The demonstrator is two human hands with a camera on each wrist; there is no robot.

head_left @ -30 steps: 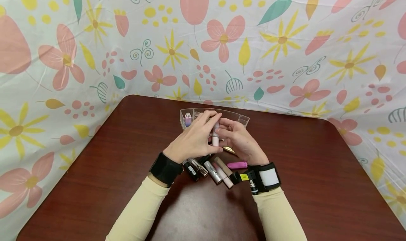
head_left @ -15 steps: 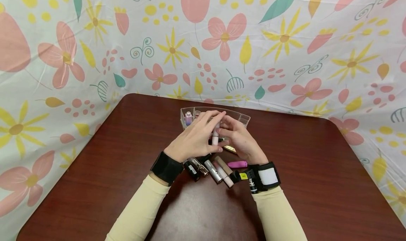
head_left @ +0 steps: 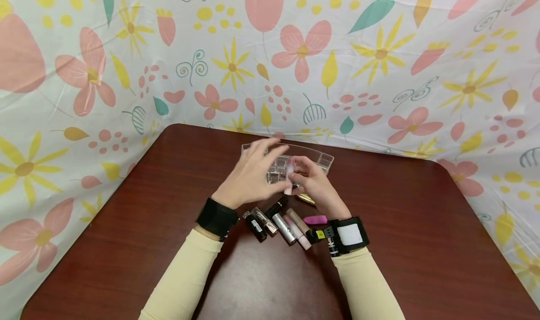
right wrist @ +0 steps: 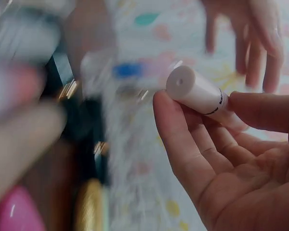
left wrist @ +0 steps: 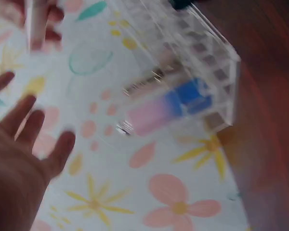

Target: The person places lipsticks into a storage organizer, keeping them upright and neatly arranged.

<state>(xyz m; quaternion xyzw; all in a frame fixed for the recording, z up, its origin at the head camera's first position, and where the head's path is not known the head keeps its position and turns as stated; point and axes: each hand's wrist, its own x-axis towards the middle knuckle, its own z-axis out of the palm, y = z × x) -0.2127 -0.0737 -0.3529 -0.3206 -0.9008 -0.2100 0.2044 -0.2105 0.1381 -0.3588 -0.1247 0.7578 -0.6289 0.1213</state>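
Note:
A pale pink lipstick tube [head_left: 290,175] stands nearly upright in my right hand [head_left: 316,186], pinched between thumb and fingers. In the right wrist view the tube [right wrist: 197,94] shows its round end and small black lettering. My left hand [head_left: 253,175] is spread just left of the tube, and the left wrist view shows this hand [left wrist: 24,154] holding nothing. Behind both hands sits a clear plastic organizer [head_left: 278,163] with small compartments, partly hidden by them. A pink-to-blue tube [left wrist: 154,115] stands in one end of it.
Several cosmetics lie before the organizer: a black lipstick [head_left: 255,226], a clear-capped one [head_left: 265,220], a silver tube [head_left: 284,228], a beige tube [head_left: 297,219], a magenta tube [head_left: 315,219] and a gold item [head_left: 305,198]. The brown table [head_left: 405,235] meets a floral cloth [head_left: 358,67].
My left hand has moved off the pink tube to the left, its fingers spreading. The right hand keeps the tube in about the same place.

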